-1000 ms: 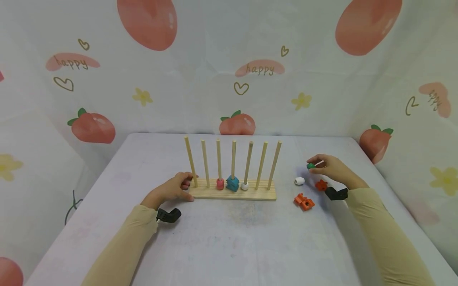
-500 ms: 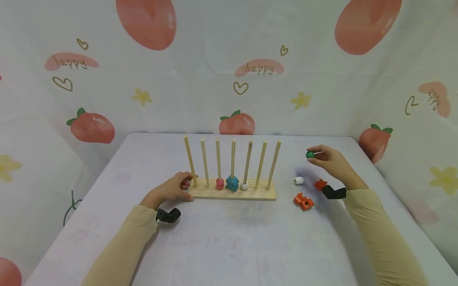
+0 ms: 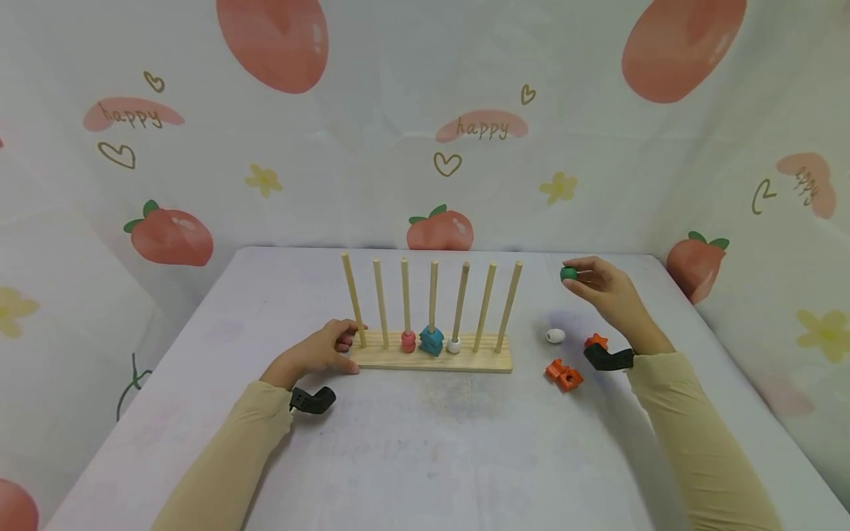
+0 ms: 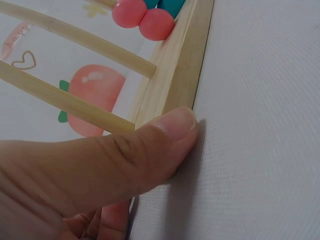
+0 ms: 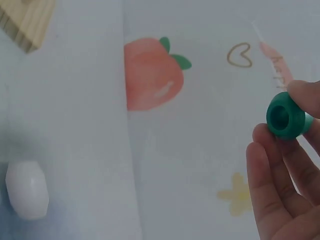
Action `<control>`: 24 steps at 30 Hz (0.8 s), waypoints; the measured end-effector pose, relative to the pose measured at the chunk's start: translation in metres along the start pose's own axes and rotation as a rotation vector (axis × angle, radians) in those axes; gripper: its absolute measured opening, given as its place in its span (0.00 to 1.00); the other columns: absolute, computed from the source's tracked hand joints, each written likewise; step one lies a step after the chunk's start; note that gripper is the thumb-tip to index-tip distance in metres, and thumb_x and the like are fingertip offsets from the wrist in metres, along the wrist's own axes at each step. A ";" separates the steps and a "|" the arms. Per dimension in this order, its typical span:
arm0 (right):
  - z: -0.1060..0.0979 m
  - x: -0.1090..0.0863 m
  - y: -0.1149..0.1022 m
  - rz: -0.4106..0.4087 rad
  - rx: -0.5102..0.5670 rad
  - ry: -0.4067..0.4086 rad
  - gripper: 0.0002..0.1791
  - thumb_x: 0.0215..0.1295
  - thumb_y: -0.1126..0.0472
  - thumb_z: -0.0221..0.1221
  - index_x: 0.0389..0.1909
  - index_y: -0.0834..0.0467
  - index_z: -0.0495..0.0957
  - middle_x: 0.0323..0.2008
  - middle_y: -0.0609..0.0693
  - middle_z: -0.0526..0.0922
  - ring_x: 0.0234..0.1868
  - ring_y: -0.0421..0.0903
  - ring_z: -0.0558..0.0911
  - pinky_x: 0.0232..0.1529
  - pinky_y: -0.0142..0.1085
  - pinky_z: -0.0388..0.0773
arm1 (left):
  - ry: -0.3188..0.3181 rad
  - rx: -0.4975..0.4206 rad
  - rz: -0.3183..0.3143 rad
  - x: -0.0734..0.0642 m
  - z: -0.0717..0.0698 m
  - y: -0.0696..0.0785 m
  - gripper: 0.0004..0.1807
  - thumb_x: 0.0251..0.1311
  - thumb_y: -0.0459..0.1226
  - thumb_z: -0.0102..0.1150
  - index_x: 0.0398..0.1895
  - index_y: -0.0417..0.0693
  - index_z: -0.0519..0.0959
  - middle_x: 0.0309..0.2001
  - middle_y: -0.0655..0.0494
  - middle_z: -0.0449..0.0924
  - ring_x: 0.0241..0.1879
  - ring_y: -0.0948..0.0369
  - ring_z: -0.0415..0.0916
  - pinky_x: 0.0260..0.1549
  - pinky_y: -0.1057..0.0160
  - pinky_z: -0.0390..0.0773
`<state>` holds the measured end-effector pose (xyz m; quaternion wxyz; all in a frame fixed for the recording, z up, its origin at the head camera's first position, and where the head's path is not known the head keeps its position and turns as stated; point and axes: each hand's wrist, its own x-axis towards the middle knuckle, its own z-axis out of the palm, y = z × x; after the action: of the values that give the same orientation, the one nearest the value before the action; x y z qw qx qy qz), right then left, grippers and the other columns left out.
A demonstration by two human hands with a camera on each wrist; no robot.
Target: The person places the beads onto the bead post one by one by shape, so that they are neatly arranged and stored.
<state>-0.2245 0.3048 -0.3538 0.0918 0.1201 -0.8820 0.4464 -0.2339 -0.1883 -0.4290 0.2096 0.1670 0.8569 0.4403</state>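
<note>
My left hand (image 3: 317,354) grips the left end of a wooden peg board (image 3: 425,361). In the left wrist view the thumb (image 4: 170,130) lies against the board's front corner, and the other fingers are partly hidden behind it. Several upright pegs rise from the board. Three of them carry beads at the base: pink beads (image 3: 408,341), blue beads (image 3: 432,341) and a white bead (image 3: 454,345). To the right, my right hand (image 3: 607,291) pinches a green bead (image 5: 285,116) between thumb and fingers, raised above the table; its hole shows in the right wrist view.
Right of the board a loose white bead (image 3: 555,336) lies on the table. Two orange pieces (image 3: 564,375) lie nearer, and a red-orange star-shaped bead (image 3: 596,341) sits partly behind the right wrist camera (image 3: 607,359). A printed cloth hangs behind the table.
My right hand has lifted the green bead upward, away from the loose beads, and moved it slightly left. The left hand stays on the board.
</note>
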 end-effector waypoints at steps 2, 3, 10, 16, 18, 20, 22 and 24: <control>0.002 -0.001 -0.005 -0.028 0.046 0.017 0.21 0.68 0.57 0.59 0.57 0.63 0.73 0.45 0.33 0.76 0.44 0.25 0.77 0.44 0.19 0.73 | -0.001 0.001 0.001 0.000 0.000 0.001 0.42 0.42 0.28 0.74 0.64 0.32 0.65 0.54 0.39 0.61 0.51 0.50 0.62 0.55 0.52 0.67; 0.003 -0.001 -0.007 -0.044 0.063 0.025 0.21 0.68 0.58 0.59 0.57 0.64 0.73 0.46 0.33 0.76 0.45 0.26 0.77 0.44 0.19 0.73 | -0.001 0.002 0.000 0.000 0.000 0.001 0.42 0.43 0.28 0.74 0.64 0.32 0.65 0.54 0.39 0.61 0.51 0.50 0.62 0.55 0.52 0.67; 0.008 -0.001 -0.028 -0.136 0.162 0.077 0.19 0.66 0.65 0.59 0.56 0.68 0.72 0.44 0.32 0.77 0.46 0.29 0.78 0.46 0.19 0.74 | 0.000 0.019 -0.007 0.000 0.000 0.001 0.42 0.43 0.29 0.74 0.63 0.31 0.64 0.54 0.39 0.62 0.51 0.50 0.63 0.55 0.55 0.68; 0.013 -0.002 -0.046 -0.196 0.271 0.065 0.18 0.65 0.70 0.58 0.55 0.68 0.72 0.45 0.36 0.79 0.46 0.33 0.80 0.47 0.21 0.75 | -0.002 0.016 0.004 -0.001 0.001 0.001 0.42 0.43 0.29 0.74 0.64 0.31 0.64 0.54 0.38 0.62 0.51 0.50 0.63 0.54 0.56 0.68; 0.015 -0.002 -0.053 -0.217 0.287 0.062 0.17 0.65 0.71 0.58 0.54 0.68 0.73 0.46 0.37 0.79 0.46 0.33 0.80 0.47 0.21 0.75 | 0.000 0.011 -0.004 0.000 0.000 0.000 0.42 0.43 0.29 0.74 0.64 0.32 0.65 0.54 0.38 0.62 0.52 0.50 0.63 0.55 0.55 0.68; 0.016 -0.002 -0.060 -0.238 0.309 0.059 0.17 0.64 0.73 0.57 0.54 0.69 0.72 0.46 0.38 0.80 0.46 0.33 0.80 0.47 0.22 0.76 | -0.001 0.011 -0.003 0.000 0.000 0.000 0.42 0.43 0.29 0.74 0.64 0.32 0.64 0.54 0.38 0.62 0.52 0.50 0.63 0.55 0.55 0.68; 0.017 -0.002 -0.067 -0.263 0.322 0.055 0.17 0.64 0.74 0.57 0.54 0.71 0.72 0.46 0.39 0.80 0.46 0.34 0.80 0.48 0.22 0.76 | -0.001 0.008 -0.004 0.000 0.000 0.000 0.42 0.43 0.29 0.74 0.64 0.32 0.64 0.54 0.39 0.61 0.51 0.50 0.62 0.55 0.55 0.68; 0.018 -0.002 -0.074 -0.291 0.337 0.049 0.18 0.63 0.76 0.57 0.54 0.72 0.72 0.47 0.41 0.80 0.45 0.35 0.81 0.48 0.23 0.76 | 0.001 0.010 -0.005 0.000 0.001 0.000 0.42 0.43 0.29 0.75 0.64 0.32 0.65 0.54 0.39 0.61 0.51 0.50 0.62 0.54 0.55 0.68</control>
<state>-0.2020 0.2484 -0.3085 0.1552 0.2486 -0.7660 0.5722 -0.2333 -0.1881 -0.4293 0.2096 0.1656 0.8596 0.4356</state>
